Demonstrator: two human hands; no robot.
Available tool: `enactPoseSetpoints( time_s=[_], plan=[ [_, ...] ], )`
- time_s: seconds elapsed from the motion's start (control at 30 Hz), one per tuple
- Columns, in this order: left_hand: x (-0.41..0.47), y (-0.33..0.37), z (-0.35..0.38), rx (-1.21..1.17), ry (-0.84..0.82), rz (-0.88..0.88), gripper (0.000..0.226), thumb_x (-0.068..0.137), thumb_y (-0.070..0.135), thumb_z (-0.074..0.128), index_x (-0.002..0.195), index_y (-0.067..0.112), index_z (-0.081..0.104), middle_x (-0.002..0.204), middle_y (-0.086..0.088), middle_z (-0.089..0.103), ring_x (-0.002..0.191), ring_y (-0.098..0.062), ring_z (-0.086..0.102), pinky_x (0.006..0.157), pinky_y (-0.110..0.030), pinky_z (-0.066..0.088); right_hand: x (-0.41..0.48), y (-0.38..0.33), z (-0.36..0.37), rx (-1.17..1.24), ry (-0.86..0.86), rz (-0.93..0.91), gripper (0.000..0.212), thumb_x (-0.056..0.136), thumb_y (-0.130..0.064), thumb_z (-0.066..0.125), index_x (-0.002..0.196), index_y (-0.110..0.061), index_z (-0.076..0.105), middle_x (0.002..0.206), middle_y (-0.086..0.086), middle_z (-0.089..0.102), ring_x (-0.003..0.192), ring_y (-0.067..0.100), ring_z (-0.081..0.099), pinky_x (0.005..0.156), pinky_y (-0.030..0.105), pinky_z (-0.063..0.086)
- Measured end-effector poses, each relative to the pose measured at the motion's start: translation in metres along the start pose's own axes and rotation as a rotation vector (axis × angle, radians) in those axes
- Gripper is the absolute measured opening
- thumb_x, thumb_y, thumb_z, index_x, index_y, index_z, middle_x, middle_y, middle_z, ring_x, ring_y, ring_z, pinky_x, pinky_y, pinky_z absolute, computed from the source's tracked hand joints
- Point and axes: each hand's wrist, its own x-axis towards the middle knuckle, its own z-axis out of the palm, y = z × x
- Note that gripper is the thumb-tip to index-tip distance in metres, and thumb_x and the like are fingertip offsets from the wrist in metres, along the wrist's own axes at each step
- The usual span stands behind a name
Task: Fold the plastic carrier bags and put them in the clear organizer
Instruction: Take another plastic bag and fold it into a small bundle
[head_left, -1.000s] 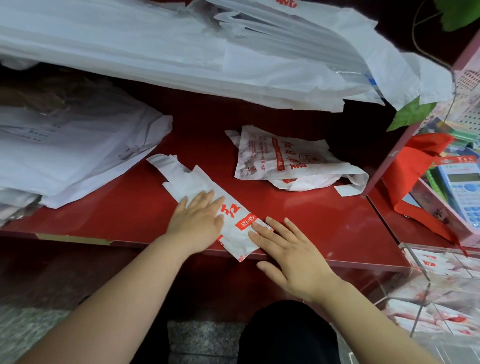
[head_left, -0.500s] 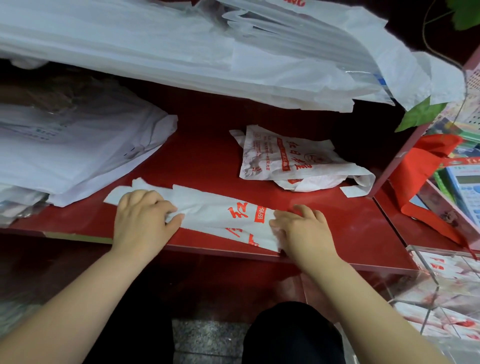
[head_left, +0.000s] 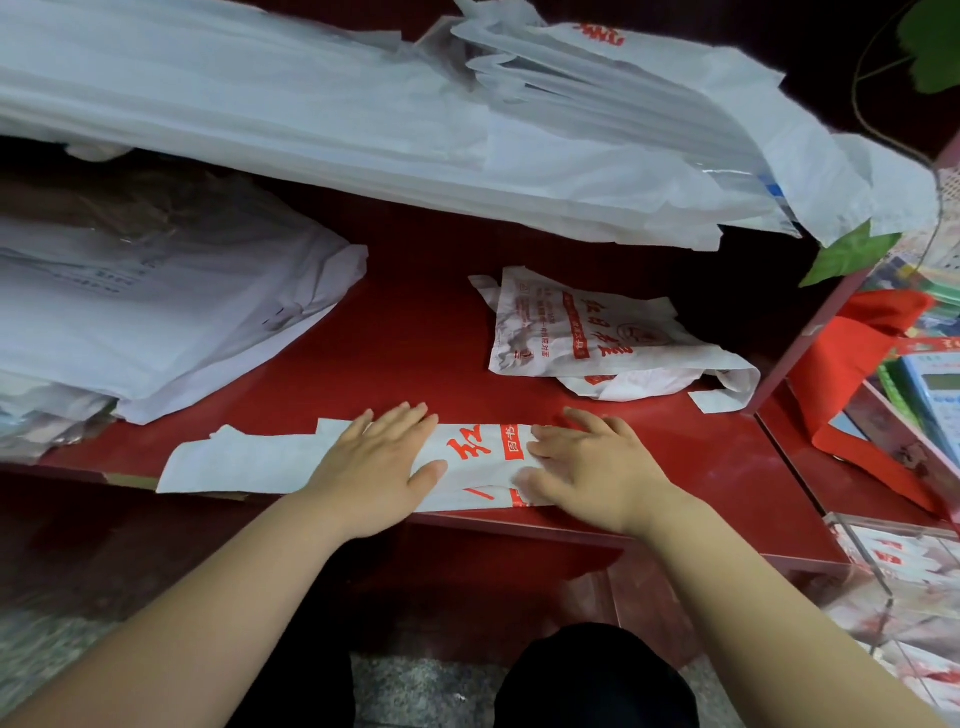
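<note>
Pressing flat on folded carrier bag (head_left: 249, 462) at front edge of bench (head_left: 415, 338): left hand (head_left: 382, 467), right hand (head_left: 587, 467), each grip apart, fingers spread. Risk: slick plastic may spring open or slide off the edge once a palm lifts; clear organizer (head_left: 878, 566) sits well right

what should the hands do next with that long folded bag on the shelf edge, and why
Probably fold the right end leftward over the middle. The bag lies as a long flat strip, the left hand pressing its middle and the right hand on its right end, with the handles stretched out left. As it lies, it looks too long for the clear organizer.
</note>
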Motion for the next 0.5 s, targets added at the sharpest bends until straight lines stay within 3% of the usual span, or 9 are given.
enactPoseSetpoints(
  time_s=[0.07,0.1,0.17,0.2,0.23,0.27,0.33,0.4,0.5],
  plan=[
    [-0.009,-0.004,-0.002,0.032,-0.023,0.008,0.077,0.086,0.067,-0.001,0.148,0.021,-0.007,0.155,0.007,-0.014,0.140,-0.004,-0.015,0.111,-0.026,-0.011,-0.002,-0.009,0.001,-0.083,-0.034,-0.002,0.065,0.089,-0.062,0.031,0.138,-0.020,0.039,0.152,-0.008,0.023,0.142,0.015,0.004,0.113,0.039,0.000],
    [-0.014,-0.008,-0.001,0.032,-0.013,0.019,0.100,0.067,0.081,-0.013,0.148,0.022,-0.009,0.152,0.010,-0.017,0.138,-0.002,-0.017,0.111,-0.026,-0.012,-0.003,-0.012,0.003,-0.118,-0.044,-0.005,0.069,0.089,-0.064,0.027,0.140,-0.019,0.035,0.153,-0.006,0.021,0.142,0.016,0.003,0.114,0.040,-0.002],
    [-0.028,-0.018,-0.001,0.055,-0.012,0.003,0.135,0.028,0.087,-0.033,0.145,0.022,-0.017,0.142,0.016,-0.025,0.131,0.003,-0.022,0.109,-0.024,-0.013,-0.002,-0.017,0.007,-0.119,-0.043,0.006,0.065,0.093,-0.059,0.019,0.143,-0.018,0.029,0.154,-0.005,0.016,0.143,0.016,0.000,0.113,0.041,-0.006],
    [-0.036,-0.025,0.000,0.068,0.013,0.002,0.136,0.024,0.088,-0.033,0.142,0.022,-0.021,0.139,0.015,-0.027,0.129,0.003,-0.022,0.109,-0.023,-0.014,0.000,-0.019,0.008,-0.104,-0.042,0.011,0.061,0.095,-0.055,0.017,0.143,-0.019,0.029,0.154,-0.005,0.016,0.143,0.016,-0.001,0.113,0.041,-0.007],
    [-0.042,-0.033,0.003,0.057,0.087,0.023,0.133,0.030,0.091,-0.026,0.141,0.019,-0.018,0.142,0.010,-0.024,0.133,0.000,-0.015,0.109,-0.021,-0.013,0.002,-0.019,0.008,-0.091,-0.043,0.014,0.057,0.096,-0.051,0.016,0.142,-0.020,0.030,0.154,-0.005,0.016,0.143,0.017,-0.001,0.113,0.041,-0.007],
    [-0.048,-0.041,0.003,0.080,0.120,0.069,0.129,0.044,0.094,-0.009,0.146,0.014,-0.005,0.150,0.002,-0.007,0.139,-0.006,0.003,0.109,-0.019,-0.009,0.005,-0.020,0.006,-0.083,-0.047,0.018,0.054,0.098,-0.048,0.015,0.142,-0.021,0.030,0.154,-0.006,0.016,0.143,0.017,-0.001,0.113,0.041,-0.006],
    [-0.062,-0.054,0.003,0.065,0.135,0.063,0.091,0.068,0.065,0.033,0.138,0.006,0.034,0.137,-0.013,0.046,0.126,-0.019,0.044,0.108,-0.019,0.004,0.013,-0.021,0.004,-0.099,-0.049,0.024,0.050,0.099,-0.043,0.016,0.143,-0.022,0.029,0.155,-0.005,0.014,0.143,0.019,-0.001,0.113,0.042,-0.005],
    [-0.074,-0.067,0.009,0.013,0.272,0.100,0.059,0.066,0.028,0.044,0.122,0.010,0.044,0.116,-0.014,0.064,0.112,-0.018,0.046,0.107,-0.017,0.011,0.025,-0.023,0.003,-0.134,-0.041,0.033,0.048,0.100,-0.039,0.017,0.145,-0.022,0.024,0.155,-0.004,0.011,0.143,0.021,-0.001,0.113,0.043,-0.004],
    [-0.080,-0.076,0.010,-0.045,0.449,0.147,0.048,0.065,0.013,0.038,0.107,0.012,0.060,0.101,-0.010,0.070,0.100,-0.014,0.048,0.094,-0.019,0.032,0.049,-0.028,0.001,-0.172,-0.026,0.040,0.047,0.099,-0.033,0.019,0.146,-0.026,0.019,0.156,-0.001,0.006,0.142,0.026,-0.005,0.113,0.044,-0.005]
  ],
)
